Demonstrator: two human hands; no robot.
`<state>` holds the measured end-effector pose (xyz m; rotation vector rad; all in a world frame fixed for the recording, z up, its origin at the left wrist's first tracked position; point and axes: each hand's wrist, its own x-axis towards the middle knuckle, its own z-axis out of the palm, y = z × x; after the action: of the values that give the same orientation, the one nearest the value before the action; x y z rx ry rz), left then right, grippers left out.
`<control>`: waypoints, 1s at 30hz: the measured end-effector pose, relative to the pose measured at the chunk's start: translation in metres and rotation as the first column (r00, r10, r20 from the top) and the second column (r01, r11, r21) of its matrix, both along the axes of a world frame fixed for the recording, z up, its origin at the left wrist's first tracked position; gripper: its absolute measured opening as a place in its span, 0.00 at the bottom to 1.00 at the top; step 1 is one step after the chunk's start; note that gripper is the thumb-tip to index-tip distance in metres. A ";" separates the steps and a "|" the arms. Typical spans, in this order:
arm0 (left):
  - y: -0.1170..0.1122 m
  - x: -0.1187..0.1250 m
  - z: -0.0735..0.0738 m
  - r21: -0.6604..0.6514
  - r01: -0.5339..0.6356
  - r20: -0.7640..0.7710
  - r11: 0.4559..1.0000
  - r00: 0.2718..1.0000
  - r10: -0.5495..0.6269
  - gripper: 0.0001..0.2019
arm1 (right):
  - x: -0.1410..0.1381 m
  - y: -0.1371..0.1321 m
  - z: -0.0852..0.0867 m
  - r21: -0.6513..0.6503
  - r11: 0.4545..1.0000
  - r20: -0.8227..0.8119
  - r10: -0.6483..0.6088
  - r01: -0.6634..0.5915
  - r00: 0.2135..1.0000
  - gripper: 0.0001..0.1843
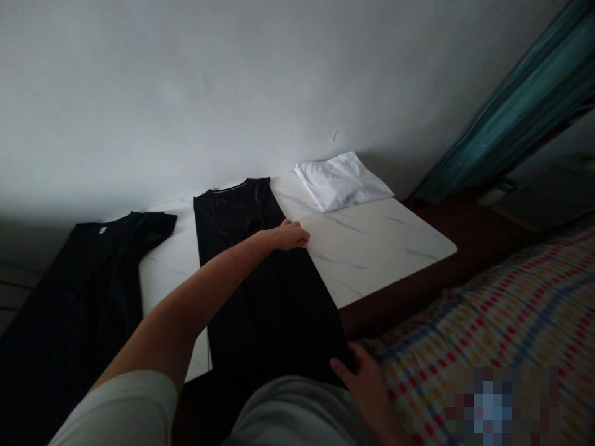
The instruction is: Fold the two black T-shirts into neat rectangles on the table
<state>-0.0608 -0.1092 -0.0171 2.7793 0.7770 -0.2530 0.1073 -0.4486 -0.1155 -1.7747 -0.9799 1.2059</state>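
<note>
A black shirt [274, 291] lies lengthwise across the table, its sides folded in to make a long strip. Its neck points to the wall, and the near end hangs over the table's front edge towards my body. My left hand [292, 235] reaches across the shirt, fingers closed at its right edge about midway along. Near the bottom right corner, my right hand [362, 371] grips the same edge, thumb on top and the other fingers mostly hidden. My left forearm covers part of the cloth.
A folded white garment [344, 179] lies at the table's back right. Spread at the left is another black T-shirt [106, 272]. The white marbled table [395, 238] stands against a wall. A checked bedspread [502, 316] lies at the right, with a teal curtain [506, 118] behind.
</note>
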 end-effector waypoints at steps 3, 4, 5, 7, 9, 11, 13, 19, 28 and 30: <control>0.001 0.000 0.000 0.007 -0.011 0.015 1.000 1.000 0.011 0.12 | 0.005 -0.004 0.001 -0.012 1.000 -0.052 0.003 -0.004 0.999 0.25; 0.000 0.000 0.002 -0.007 -0.013 0.017 1.000 1.000 0.013 0.12 | 0.006 -0.004 0.001 -0.011 1.000 -0.078 0.006 -0.007 0.997 0.27; -0.001 0.001 0.003 -0.027 -0.008 0.018 1.000 1.000 0.008 0.13 | 0.008 -0.003 0.001 -0.009 1.000 -0.105 0.008 -0.009 0.994 0.28; -0.003 0.003 0.006 -0.071 0.025 0.019 0.997 1.000 -0.023 0.15 | 0.009 0.002 0.003 0.002 1.000 -0.132 0.002 -0.002 0.991 0.29; -0.006 0.007 0.008 -0.101 0.074 0.004 0.992 0.997 -0.074 0.17 | 0.008 0.009 0.005 -0.004 1.000 -0.112 -0.006 0.006 0.994 0.28; -0.009 0.011 0.008 -0.105 0.103 -0.030 0.989 0.994 -0.106 0.15 | 0.009 0.013 0.007 -0.025 1.000 -0.064 -0.001 -0.001 0.998 0.26; -0.011 0.014 0.007 -0.094 0.101 -0.068 0.990 0.992 -0.108 0.10 | 0.011 0.014 0.009 -0.043 0.999 -0.027 0.028 -0.030 0.999 0.27; -0.014 0.016 0.007 -0.073 0.108 -0.070 0.991 0.991 -0.113 0.10 | 0.018 0.012 0.004 0.024 0.999 -0.109 0.045 -0.042 0.993 0.29; -0.038 0.004 0.007 0.082 -0.015 0.134 0.997 0.991 0.004 0.19 | 0.021 0.017 0.004 -0.041 0.999 0.003 0.020 -0.020 1.000 0.36; -0.040 -0.008 0.004 0.179 -0.143 0.203 0.973 0.973 0.106 0.23 | 0.023 0.015 -0.001 -0.071 0.997 0.037 -0.040 0.043 0.998 0.39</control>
<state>-0.0684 -0.1493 -0.0131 2.8608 0.9678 0.1202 0.1302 -0.4340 -0.1167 -1.8694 -0.9257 1.2004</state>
